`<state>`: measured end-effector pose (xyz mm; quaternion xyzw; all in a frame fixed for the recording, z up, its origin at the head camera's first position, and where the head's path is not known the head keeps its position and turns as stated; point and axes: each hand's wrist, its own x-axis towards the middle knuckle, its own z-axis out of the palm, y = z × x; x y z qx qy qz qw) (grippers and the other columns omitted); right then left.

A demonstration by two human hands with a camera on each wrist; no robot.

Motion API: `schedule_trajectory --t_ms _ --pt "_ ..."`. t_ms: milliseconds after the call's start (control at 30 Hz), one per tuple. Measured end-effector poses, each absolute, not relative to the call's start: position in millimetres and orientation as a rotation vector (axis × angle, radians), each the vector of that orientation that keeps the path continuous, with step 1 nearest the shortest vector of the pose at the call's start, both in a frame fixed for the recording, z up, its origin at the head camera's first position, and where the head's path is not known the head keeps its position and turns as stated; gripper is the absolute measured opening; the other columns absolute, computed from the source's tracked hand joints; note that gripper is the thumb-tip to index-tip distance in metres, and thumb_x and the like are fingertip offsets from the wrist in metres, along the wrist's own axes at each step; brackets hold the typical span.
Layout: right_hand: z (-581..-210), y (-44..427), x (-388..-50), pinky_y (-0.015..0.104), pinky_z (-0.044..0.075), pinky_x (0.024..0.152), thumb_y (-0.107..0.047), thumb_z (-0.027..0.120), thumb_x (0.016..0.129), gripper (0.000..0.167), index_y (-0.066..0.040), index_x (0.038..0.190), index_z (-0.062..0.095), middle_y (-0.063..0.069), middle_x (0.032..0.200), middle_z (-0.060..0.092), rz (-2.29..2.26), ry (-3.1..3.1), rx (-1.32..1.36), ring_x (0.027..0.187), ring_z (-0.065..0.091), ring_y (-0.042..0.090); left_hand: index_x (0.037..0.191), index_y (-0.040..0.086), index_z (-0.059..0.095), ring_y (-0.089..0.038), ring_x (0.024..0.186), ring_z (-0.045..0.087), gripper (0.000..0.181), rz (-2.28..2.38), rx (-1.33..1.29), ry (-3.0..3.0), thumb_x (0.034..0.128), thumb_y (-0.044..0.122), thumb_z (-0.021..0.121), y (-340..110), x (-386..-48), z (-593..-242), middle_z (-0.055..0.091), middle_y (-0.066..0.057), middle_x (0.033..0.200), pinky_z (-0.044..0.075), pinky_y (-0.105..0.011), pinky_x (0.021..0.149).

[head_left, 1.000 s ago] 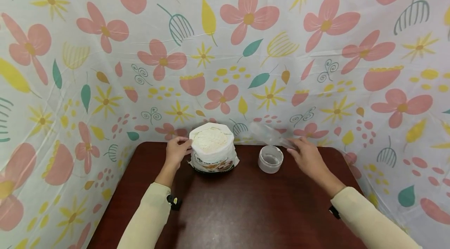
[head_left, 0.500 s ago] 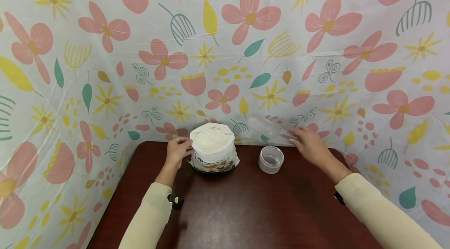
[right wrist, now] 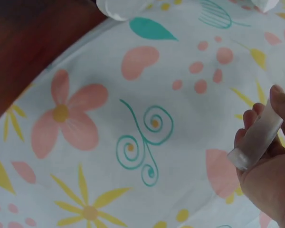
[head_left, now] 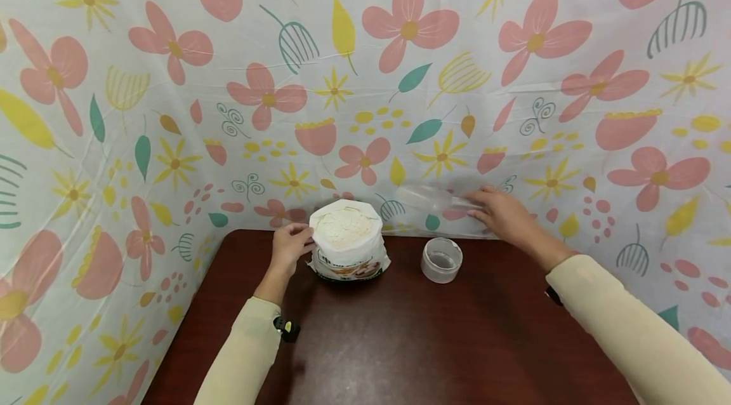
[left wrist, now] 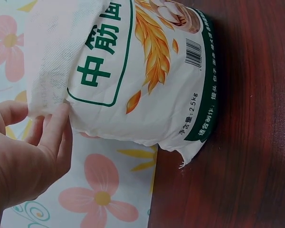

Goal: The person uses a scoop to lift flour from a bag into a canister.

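Note:
An upright white flour bag (head_left: 347, 237) with a rolled-down rim stands open at the table's back, pale powder showing inside. My left hand (head_left: 289, 247) pinches the rim's left side; in the left wrist view, thumb and fingers (left wrist: 57, 126) hold the folded edge of the bag (left wrist: 99, 114). My right hand (head_left: 502, 214) grips the handle of a clear scoop (head_left: 425, 199), raised behind and above a round clear container (head_left: 441, 260). In the right wrist view the handle (right wrist: 259, 137) lies across the fingers; the scoop's contents cannot be told.
The dark red-brown table (head_left: 365, 341) stretches in front of the bag and container. A white curtain (head_left: 354, 75) with flowers and leaves hangs right behind the table and along its sides. The container stands to the right of the bag, a small gap between them.
My right hand has risen and moved slightly right and back, with the scoop tilting to nearly level above the container. My left hand stays on the bag's rim.

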<state>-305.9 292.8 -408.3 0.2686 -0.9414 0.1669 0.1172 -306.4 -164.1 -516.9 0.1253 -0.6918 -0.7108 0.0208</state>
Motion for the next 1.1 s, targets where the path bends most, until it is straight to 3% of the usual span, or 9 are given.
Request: schedule_trajectory --t_ms 233,400,633,867,1100 --pt "-393 285 -309 0.046 0.058 0.081 -0.009 0.073 0.097 0.033 -0.005 0.129 0.070 0.013 0.113 0.068 0.510 -2.763 0.826 0.092 0.063 0.027 0.122 -0.011 0.064 -0.022 0.087 0.072 0.029 -2.205 0.385 -2.144 0.0992 0.007 0.065 -164 -306 -517 0.060 -0.027 0.117 0.062 -0.048 0.096" --pt "-388 278 -311 0.037 0.061 0.071 -0.012 0.073 0.097 0.037 -0.011 0.134 0.069 0.010 0.115 0.066 0.573 -2.810 0.831 0.089 0.064 0.023 0.123 -0.011 0.064 -0.023 0.089 0.073 0.030 -2.195 0.383 -2.155 0.0998 0.008 0.065 -165 -305 -518 0.060 -0.028 0.119 0.063 -0.047 0.095" --pt "-386 268 -315 0.043 0.057 0.078 -0.009 0.077 0.093 0.034 -0.006 0.126 0.072 0.010 0.109 0.069 0.517 -2.741 0.909 0.092 0.064 0.025 0.124 -0.011 0.063 -0.026 0.092 0.073 0.031 -2.190 0.381 -2.161 0.0997 0.007 0.065 -163 -304 -516 0.059 -0.029 0.121 0.063 -0.046 0.095" --pt "-381 260 -321 0.040 0.057 0.078 -0.013 0.076 0.095 0.035 -0.012 0.130 0.073 0.007 0.109 0.069 0.493 -2.760 0.961 0.095 0.065 0.022 0.122 -0.011 0.064 -0.023 0.088 0.072 0.029 -2.189 0.387 -2.158 0.0994 0.007 0.065 -163 -304 -515 0.061 -0.025 0.115 0.062 -0.048 0.096" --pt "-373 246 -324 0.037 0.054 0.073 -0.008 0.078 0.092 0.033 -0.008 0.125 0.074 0.008 0.102 0.068 0.372 -2.756 1.031 0.087 0.061 0.023 0.123 -0.011 0.063 -0.020 0.087 0.072 0.030 -2.200 0.384 -2.158 0.0989 0.007 0.065 -163 -305 -515 0.060 -0.027 0.118 0.063 -0.048 0.096"
